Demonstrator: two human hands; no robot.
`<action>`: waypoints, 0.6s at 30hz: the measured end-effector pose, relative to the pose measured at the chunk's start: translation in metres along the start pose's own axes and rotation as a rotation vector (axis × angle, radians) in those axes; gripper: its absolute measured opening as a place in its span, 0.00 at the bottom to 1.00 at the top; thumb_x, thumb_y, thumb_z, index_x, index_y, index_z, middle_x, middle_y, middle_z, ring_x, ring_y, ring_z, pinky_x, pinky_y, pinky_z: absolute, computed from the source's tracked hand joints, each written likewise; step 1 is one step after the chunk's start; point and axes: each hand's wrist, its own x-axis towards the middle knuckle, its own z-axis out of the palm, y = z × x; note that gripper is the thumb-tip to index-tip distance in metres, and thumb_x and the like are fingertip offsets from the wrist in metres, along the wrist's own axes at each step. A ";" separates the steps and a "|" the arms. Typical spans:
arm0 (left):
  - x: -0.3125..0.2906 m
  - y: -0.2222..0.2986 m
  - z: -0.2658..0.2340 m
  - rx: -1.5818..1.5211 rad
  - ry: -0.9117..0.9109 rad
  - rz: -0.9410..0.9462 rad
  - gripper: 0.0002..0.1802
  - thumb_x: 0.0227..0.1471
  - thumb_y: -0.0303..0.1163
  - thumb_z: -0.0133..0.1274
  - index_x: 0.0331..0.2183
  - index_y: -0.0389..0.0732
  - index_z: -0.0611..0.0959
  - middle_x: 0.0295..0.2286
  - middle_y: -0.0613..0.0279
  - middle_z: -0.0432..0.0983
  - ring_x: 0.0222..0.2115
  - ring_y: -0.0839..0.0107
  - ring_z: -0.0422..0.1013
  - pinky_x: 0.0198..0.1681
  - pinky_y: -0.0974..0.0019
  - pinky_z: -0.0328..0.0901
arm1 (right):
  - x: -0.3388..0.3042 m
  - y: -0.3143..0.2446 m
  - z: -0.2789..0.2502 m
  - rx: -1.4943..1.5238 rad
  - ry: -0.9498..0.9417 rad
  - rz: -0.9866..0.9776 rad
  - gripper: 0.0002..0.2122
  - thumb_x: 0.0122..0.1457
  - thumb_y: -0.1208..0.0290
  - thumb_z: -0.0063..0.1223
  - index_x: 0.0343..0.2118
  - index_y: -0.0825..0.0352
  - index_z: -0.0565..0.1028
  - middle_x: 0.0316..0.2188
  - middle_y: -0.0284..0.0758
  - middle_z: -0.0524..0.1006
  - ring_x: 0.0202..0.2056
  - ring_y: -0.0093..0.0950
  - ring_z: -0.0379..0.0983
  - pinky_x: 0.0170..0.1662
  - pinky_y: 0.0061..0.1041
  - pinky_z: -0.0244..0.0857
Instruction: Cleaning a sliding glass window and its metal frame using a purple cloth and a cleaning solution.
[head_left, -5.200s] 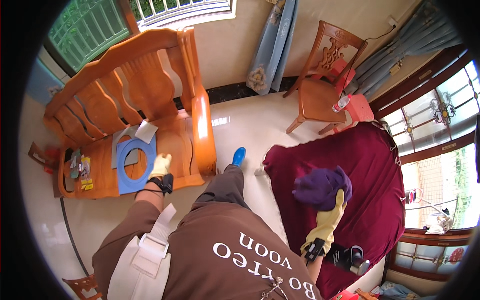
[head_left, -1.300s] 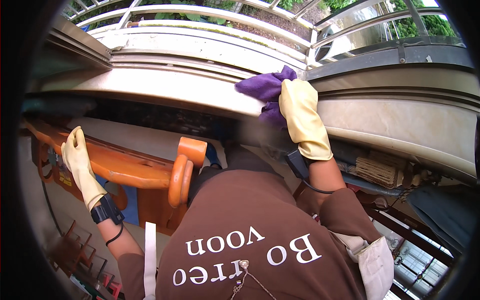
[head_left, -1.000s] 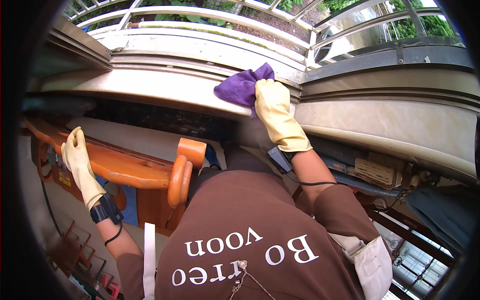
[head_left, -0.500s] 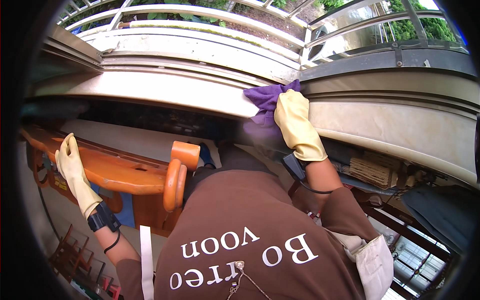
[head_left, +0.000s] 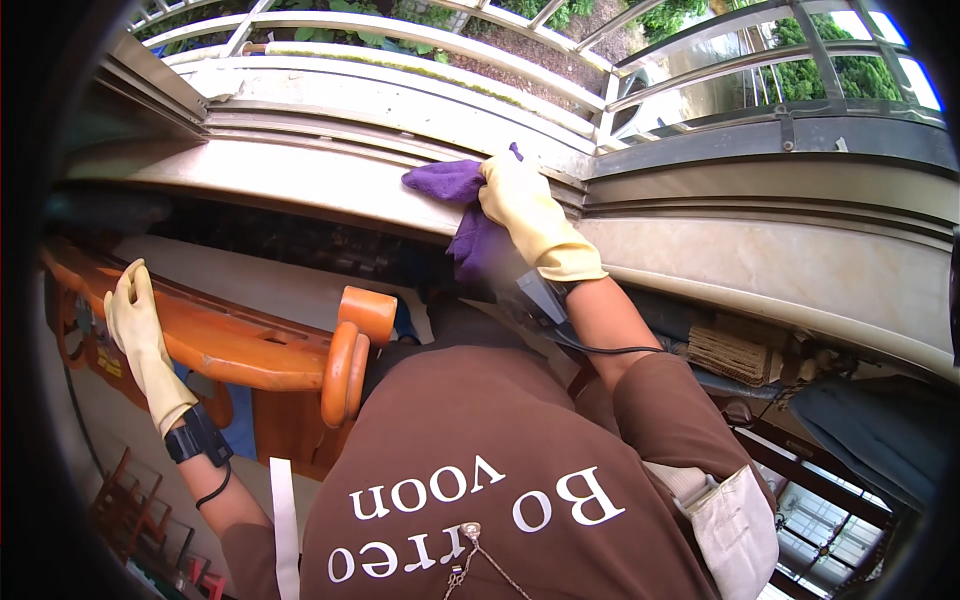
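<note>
My right hand (head_left: pixel 515 205), in a cream rubber glove, is closed on a bunched purple cloth (head_left: pixel 440 180). The cloth lies over the pale window sill (head_left: pixel 330 185) beside the sliding-window track, and one part hangs down over the sill's near edge. My left hand (head_left: pixel 135 315), gloved alike, rests against the top edge of an orange wooden bench (head_left: pixel 240 345), its fingers stretched out and slightly apart. Dark devices with cables are strapped to both my wrists.
Metal railings (head_left: pixel 450 40) stand beyond the sill, with plants outside. A window frame (head_left: pixel 750 175) runs along the right. Below the sill on the right are a woven tan item (head_left: pixel 735 350) and a dark cloth (head_left: pixel 870 410). Wooden furniture (head_left: pixel 145 510) stands at lower left.
My right hand has slid the purple cloth leftward along the sill, away from the window frame's corner. My left hand stays on the bench.
</note>
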 end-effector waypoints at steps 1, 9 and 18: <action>-0.002 0.001 0.001 0.008 0.024 -0.003 0.20 0.64 0.48 0.49 0.50 0.51 0.85 0.51 0.62 0.79 0.58 0.53 0.66 0.65 0.55 0.57 | -0.005 0.009 -0.011 -0.100 0.138 -0.149 0.08 0.50 0.74 0.61 0.35 0.65 0.80 0.39 0.48 0.80 0.43 0.48 0.78 0.48 0.42 0.72; -0.013 0.002 -0.019 -0.187 0.075 -0.127 0.21 0.64 0.49 0.49 0.50 0.49 0.86 0.48 0.55 0.78 0.53 0.57 0.71 0.60 0.57 0.61 | -0.068 0.023 -0.109 -0.726 0.451 -0.277 0.06 0.53 0.73 0.54 0.22 0.67 0.78 0.23 0.45 0.78 0.25 0.41 0.76 0.40 0.38 0.71; -0.003 -0.015 0.000 -0.069 0.063 -0.064 0.22 0.66 0.50 0.44 0.53 0.53 0.84 0.57 0.61 0.75 0.65 0.52 0.58 0.68 0.53 0.51 | -0.012 0.095 -0.001 -0.913 0.331 0.018 0.12 0.60 0.67 0.53 0.24 0.64 0.84 0.28 0.40 0.83 0.32 0.37 0.81 0.33 0.39 0.70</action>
